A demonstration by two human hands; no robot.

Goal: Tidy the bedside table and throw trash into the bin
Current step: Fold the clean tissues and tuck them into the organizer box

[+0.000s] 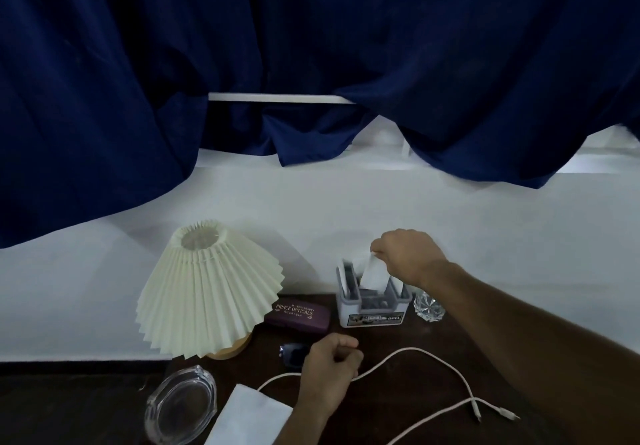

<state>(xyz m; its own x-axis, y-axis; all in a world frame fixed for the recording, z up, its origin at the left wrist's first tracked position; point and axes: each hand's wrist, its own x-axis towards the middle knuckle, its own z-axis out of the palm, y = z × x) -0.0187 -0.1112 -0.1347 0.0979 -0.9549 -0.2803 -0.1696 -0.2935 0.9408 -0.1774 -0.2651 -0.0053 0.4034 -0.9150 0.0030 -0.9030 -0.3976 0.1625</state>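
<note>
The right hand [405,257] pinches a white paper slip [374,273] standing in the grey organiser [372,313] at the back of the dark worktop [398,410]. A sideways pull could tip the organiser into the cut-glass tumbler [428,307] just beside it. The left hand [329,372] is curled over the white charging cable [433,358]; whether it grips the cable is unclear. Dragging the cable might snag the sunglasses [292,352].

Dark blue curtains [311,28] hang in heavy folds across the top. A white sill [277,98] shows in a gap between the curtains' folds. Below the curtains runs a plain white wall [346,209], and lower still stands a dark wooden table [450,340]. The light is dim.
</note>
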